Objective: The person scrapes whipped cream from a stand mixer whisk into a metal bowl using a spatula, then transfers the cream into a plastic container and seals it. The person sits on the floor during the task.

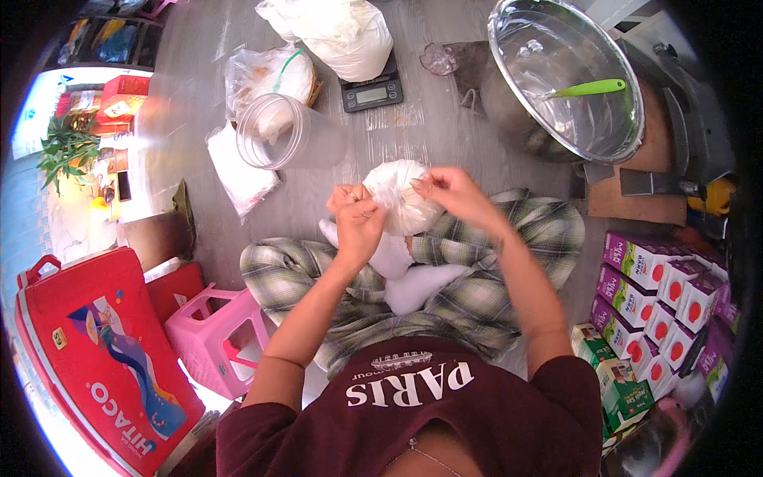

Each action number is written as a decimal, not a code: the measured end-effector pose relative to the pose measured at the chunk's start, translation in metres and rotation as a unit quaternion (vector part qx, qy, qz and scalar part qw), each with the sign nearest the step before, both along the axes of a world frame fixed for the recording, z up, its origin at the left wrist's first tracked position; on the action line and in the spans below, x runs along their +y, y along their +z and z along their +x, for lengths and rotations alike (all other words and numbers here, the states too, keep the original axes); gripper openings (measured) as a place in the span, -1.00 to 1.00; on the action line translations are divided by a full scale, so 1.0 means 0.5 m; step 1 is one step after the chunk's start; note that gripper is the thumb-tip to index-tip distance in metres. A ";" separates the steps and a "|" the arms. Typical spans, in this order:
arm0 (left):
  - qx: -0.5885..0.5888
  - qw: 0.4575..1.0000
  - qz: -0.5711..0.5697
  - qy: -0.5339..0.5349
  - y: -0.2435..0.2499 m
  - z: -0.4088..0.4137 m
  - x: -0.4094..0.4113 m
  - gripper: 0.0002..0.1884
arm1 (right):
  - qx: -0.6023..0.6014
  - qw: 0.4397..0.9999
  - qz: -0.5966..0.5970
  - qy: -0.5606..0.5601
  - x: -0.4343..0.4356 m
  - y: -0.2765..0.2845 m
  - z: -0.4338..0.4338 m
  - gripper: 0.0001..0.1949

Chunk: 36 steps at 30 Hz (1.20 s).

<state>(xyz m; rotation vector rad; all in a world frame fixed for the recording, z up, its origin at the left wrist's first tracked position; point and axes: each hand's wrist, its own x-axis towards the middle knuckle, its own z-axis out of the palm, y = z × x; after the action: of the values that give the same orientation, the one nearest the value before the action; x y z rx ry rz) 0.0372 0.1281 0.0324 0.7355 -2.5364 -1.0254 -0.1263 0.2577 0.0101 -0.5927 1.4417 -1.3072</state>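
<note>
A clear plastic bag filled with white powder (pixel 407 208) rests in front of my crossed legs, its neck gathered at the upper left. The fingers of my left hand (pixel 359 219) are closed on the gathered plastic. My right hand (pixel 448 189) touches the bag's right side with bent fingers; whether it pinches the plastic is unclear. Beyond the bag, a larger bag of white powder (pixel 351 45) sits on a black digital scale (pixel 372 95). A clear plastic tub (pixel 298 134) stands to the left, near a basket (pixel 317 89) lined with plastic.
At the right is a large metal bowl (pixel 572 113) holding a green-handled utensil (pixel 590 88). Milk cartons (pixel 641 286) are stacked at the lower right. A flat white packet (pixel 238 170) lies left. A pink plastic stool (pixel 208 334) and a red cooler box (pixel 113 364) stand lower left.
</note>
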 end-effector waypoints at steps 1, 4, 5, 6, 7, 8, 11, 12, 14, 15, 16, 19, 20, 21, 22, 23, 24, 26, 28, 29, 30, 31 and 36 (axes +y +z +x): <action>-0.014 0.998 0.033 0.044 0.007 -0.001 0.011 -0.93 | -0.006 0.999 0.000 -0.047 0.014 0.005 0.035 -0.87; -0.019 0.961 0.200 0.187 0.017 -0.009 0.051 -0.88 | -0.071 0.984 -0.021 -0.162 0.044 0.015 0.157 -0.81; 0.003 0.926 0.296 0.236 0.009 -0.011 0.055 -0.85 | -0.125 0.974 -0.043 -0.187 0.043 0.013 0.192 -0.77; 0.025 0.879 0.387 0.279 0.005 -0.013 0.058 -0.82 | -0.188 0.962 -0.046 -0.192 0.033 0.018 0.218 -0.73; 0.028 0.854 0.430 0.292 0.020 -0.022 0.065 -0.82 | -0.170 0.966 -0.040 -0.192 0.022 0.027 0.230 -0.72; 0.030 0.827 0.471 0.306 0.038 -0.031 0.072 -0.83 | -0.152 0.969 -0.034 -0.191 0.014 0.039 0.236 -0.71; 0.012 0.821 0.479 0.311 0.060 -0.038 0.064 -0.86 | 0.013 0.986 -0.047 -0.162 0.005 0.046 0.225 -0.74; 0.008 0.842 0.445 0.306 0.047 -0.032 0.058 -0.86 | 0.137 0.977 -0.068 -0.150 0.003 0.031 0.231 -0.75; 0.001 0.874 0.395 0.283 0.018 -0.021 0.049 -0.87 | 0.270 0.962 0.003 -0.049 0.013 0.052 0.214 -0.83; -0.001 0.887 0.377 0.266 0.010 -0.019 0.040 -0.87 | 0.310 0.950 0.003 -0.038 0.022 0.058 0.206 -0.86; -0.002 0.900 0.358 0.250 0.001 -0.020 0.034 -0.87 | 0.350 0.937 0.002 -0.026 0.035 0.060 0.199 -0.90; 0.042 0.899 0.332 0.283 -0.028 -0.038 0.033 -0.89 | 0.430 0.888 -0.120 -0.112 0.086 0.081 0.185 -0.94; 0.029 0.894 0.346 0.282 -0.029 -0.041 0.026 -0.89 | 0.445 0.863 -0.182 -0.157 0.108 0.088 0.187 -0.92; 0.016 0.890 0.360 0.279 -0.019 -0.049 0.016 -0.90 | 0.396 0.885 -0.197 -0.147 0.136 0.089 0.194 -0.88; 0.002 0.885 0.374 0.277 -0.011 -0.055 0.008 -0.90 | 0.344 0.905 -0.211 -0.136 0.168 0.091 0.208 -0.84; 0.019 0.874 0.396 0.282 -0.008 -0.063 0.003 -0.90 | 0.289 0.922 -0.224 -0.124 0.199 0.094 0.221 -0.80; 0.035 0.864 0.415 0.285 -0.003 -0.070 -0.003 -0.90 | 0.198 0.949 -0.239 -0.061 0.234 0.123 0.225 -0.77; 0.031 0.854 0.442 0.273 0.028 -0.076 -0.005 -0.91 | -0.048 0.957 -0.284 -0.047 0.267 0.147 0.226 -0.82; 0.031 0.865 0.439 0.239 0.026 -0.067 0.008 -0.92 | -0.343 0.870 -0.327 -0.138 0.268 0.155 0.225 -0.87; 0.032 0.871 0.437 0.222 0.026 -0.060 0.017 -0.92 | -0.367 0.881 -0.241 -0.173 0.252 0.152 0.212 -0.87; 0.040 0.870 0.444 0.210 0.032 -0.053 0.029 -0.90 | -0.387 0.885 -0.152 -0.209 0.213 0.157 0.186 -0.78; 0.047 0.870 0.451 0.193 0.043 -0.050 0.043 -0.87 | -0.293 0.922 -0.133 -0.214 0.161 0.141 0.170 -0.74; 0.050 0.878 0.429 0.206 0.080 -0.036 0.048 -0.63 | 0.189 0.949 -0.070 -0.242 -0.036 0.038 0.160 -0.59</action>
<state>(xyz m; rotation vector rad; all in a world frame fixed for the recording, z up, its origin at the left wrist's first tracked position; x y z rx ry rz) 0.0190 0.1520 0.0724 1.3143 -1.6232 -1.9472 -0.0466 0.2397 0.0292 -0.6290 1.9015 -1.7585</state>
